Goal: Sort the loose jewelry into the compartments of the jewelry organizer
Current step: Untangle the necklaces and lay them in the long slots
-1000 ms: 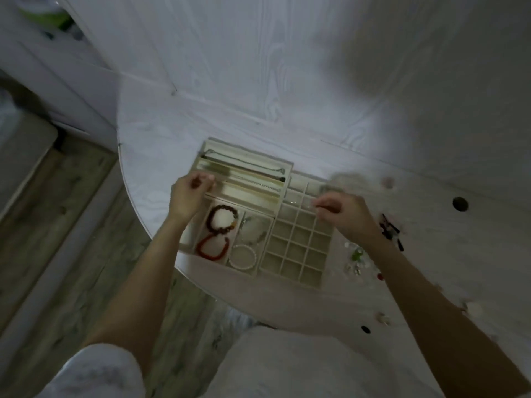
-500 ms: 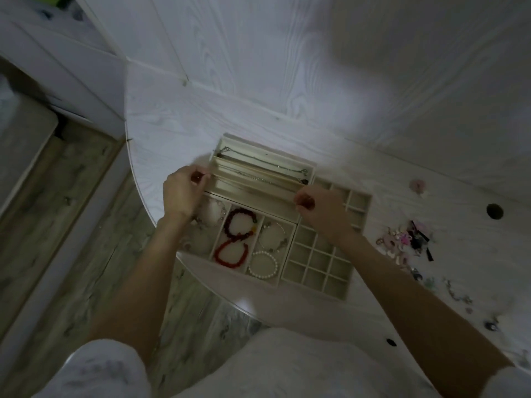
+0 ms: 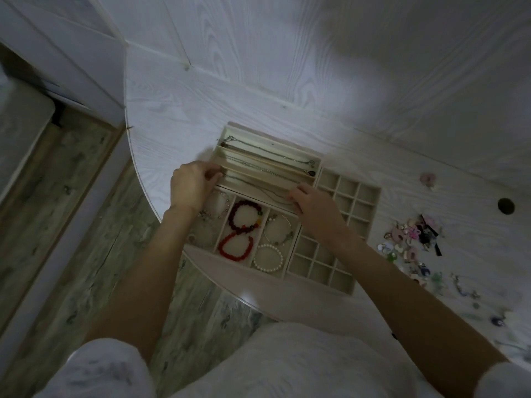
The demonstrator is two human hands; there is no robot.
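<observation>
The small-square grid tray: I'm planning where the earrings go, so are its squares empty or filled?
Empty, as far as visible: the grid tray shows only bare squares; the right hand and forearm cover a few.

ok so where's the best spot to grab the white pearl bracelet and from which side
Probably from straight above: the white pearl bracelet lies flat as an open ring in its compartment of the organizer, whose walls block the sides. Pinch the bead strand at one point, one fingertip inside the ring, one outside, then lift.

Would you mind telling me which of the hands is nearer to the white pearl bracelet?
Right. The right hand is at the necklace tray, up and slightly right of the white pearl bracelet; the left hand is farther, up and well to its left.
</observation>
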